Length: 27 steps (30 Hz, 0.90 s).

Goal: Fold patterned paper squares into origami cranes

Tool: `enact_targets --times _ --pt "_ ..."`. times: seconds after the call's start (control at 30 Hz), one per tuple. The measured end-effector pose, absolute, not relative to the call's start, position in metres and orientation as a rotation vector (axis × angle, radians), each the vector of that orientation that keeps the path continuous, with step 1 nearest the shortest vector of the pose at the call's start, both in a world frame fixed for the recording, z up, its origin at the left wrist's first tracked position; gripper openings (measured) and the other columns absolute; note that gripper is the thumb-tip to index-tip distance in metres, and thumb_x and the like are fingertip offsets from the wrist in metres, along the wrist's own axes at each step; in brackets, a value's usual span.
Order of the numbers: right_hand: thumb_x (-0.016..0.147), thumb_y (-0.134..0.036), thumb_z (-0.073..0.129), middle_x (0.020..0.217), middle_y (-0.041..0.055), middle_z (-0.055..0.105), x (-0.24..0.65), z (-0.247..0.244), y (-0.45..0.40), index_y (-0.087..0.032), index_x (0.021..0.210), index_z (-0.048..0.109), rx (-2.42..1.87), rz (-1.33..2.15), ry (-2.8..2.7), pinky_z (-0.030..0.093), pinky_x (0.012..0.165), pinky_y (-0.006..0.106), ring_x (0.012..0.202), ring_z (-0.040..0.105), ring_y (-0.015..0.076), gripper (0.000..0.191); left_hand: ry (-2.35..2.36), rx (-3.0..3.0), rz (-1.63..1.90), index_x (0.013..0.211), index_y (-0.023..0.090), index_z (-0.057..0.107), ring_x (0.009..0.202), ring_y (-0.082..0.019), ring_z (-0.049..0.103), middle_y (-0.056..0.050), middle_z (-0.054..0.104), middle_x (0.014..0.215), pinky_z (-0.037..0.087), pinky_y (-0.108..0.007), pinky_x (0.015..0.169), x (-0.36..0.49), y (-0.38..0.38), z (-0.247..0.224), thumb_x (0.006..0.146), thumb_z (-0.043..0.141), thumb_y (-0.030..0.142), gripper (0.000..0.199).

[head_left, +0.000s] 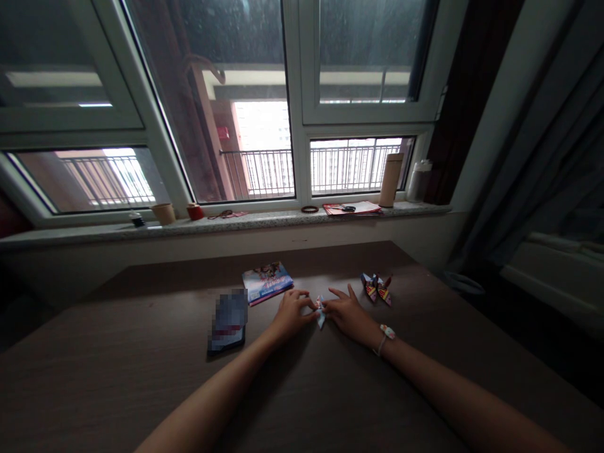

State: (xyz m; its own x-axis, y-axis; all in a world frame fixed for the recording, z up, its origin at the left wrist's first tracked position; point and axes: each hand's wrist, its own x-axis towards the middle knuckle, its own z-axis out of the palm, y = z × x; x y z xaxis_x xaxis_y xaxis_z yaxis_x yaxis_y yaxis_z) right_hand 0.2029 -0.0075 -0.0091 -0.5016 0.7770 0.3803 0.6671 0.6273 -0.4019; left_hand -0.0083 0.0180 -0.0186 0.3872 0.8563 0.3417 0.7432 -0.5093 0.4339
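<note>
Between my hands, just above or on the brown table (302,390), is a small piece of folded printed paper (321,318), pale blue with some orange, narrowing to a point towards me. My left hand (293,312) pinches its left side with thumb and forefinger. From the right, my right hand (348,313) grips it between thumb and fingers, its other fingers spread outwards. A bracelet circles my right wrist. Parts of the paper are covered by my fingertips. Beyond my right hand stand folded paper figures (376,289) with colourful print and pointed ends.
Left of my hands lie a stack of printed paper sheets (268,282) and a phone (229,322), partly pixelated. Along the stone windowsill (274,220) stand a paper cup (163,214), a red spool (195,211), scissors (348,209) on papers, a tan flask (391,181) and a pale bottle (419,181).
</note>
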Motion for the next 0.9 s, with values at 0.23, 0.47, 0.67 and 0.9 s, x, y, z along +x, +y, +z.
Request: enact_targets --times 0.23,0.47,0.67,0.9 --pt "0.091 -0.019 0.054 0.112 0.0037 0.072 0.2023 -0.0102 -0.0060 -0.027 0.103 0.071 -1.158 0.321 -2.225 0.007 0.113 0.064 0.133 0.045 0.0272 0.022 1.445 2.413 0.746 0.090 0.029 0.077 0.120 -0.028 0.049 -0.005 0.062 0.123 0.037 -0.043 0.105 -0.0076 0.0156 -0.0126 0.078 0.074 0.036 0.015" --pt "0.089 -0.020 0.057 0.113 0.0049 0.073 0.2026 -0.0115 -0.0052 -0.027 0.098 0.072 -1.154 0.307 -2.218 0.007 0.113 0.064 0.133 0.046 0.0281 0.019 1.455 2.419 0.724 0.091 0.028 0.077 0.119 -0.029 0.050 -0.006 0.062 0.123 0.038 -0.043 0.105 -0.0064 0.0142 -0.0101 0.078 0.074 0.036 0.015" --pt "0.089 -0.021 0.057 0.112 0.0044 0.073 0.2023 -0.0091 -0.0067 -0.026 0.095 0.073 -1.181 0.340 -2.220 0.005 0.113 0.064 0.134 0.045 0.0280 0.018 1.457 2.442 0.712 0.091 0.027 0.077 0.119 -0.028 0.051 -0.006 0.062 0.123 0.038 -0.042 0.104 -0.0064 0.0146 -0.0106 0.078 0.074 0.035 0.015" --pt "0.089 -0.023 0.056 0.113 0.0039 0.072 0.2008 -0.0072 -0.0098 -0.028 0.097 0.072 -1.228 0.342 -2.191 0.003 0.113 0.063 0.133 0.044 0.0275 0.019 1.461 2.457 0.697 0.093 0.027 0.076 0.118 -0.028 0.051 -0.006 0.061 0.123 0.038 -0.043 0.104 -0.0067 0.0145 -0.0108 0.079 0.073 0.036 0.017"
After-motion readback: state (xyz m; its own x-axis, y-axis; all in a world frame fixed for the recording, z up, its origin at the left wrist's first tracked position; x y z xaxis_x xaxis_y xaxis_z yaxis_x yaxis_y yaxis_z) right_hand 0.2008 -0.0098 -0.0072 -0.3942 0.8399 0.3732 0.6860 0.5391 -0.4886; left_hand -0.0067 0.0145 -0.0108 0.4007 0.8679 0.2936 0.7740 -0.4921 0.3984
